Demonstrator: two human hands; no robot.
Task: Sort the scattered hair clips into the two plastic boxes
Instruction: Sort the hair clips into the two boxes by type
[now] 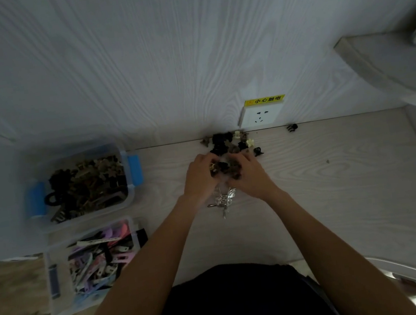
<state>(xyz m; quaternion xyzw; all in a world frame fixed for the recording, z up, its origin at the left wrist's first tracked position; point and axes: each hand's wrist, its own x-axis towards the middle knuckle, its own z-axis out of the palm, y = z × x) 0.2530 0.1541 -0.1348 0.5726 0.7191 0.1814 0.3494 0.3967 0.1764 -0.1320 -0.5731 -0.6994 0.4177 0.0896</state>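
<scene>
as you crouch over the pale wood-grain floor (335, 167) in the head view, your left hand (199, 177) and right hand (249, 171) are cupped together round a clump of dark brown and black claw clips (225, 168). more lie against the wall (223, 142), a clear butterfly clip (224, 197) below your wrists. carry the load low to the far clear plastic box with blue latches (129, 194); the near box of pastel flat clips (55, 309) is likely wrong.

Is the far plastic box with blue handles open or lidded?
Open: the far plastic box shows no lid, with dark clips heaped inside.
</scene>
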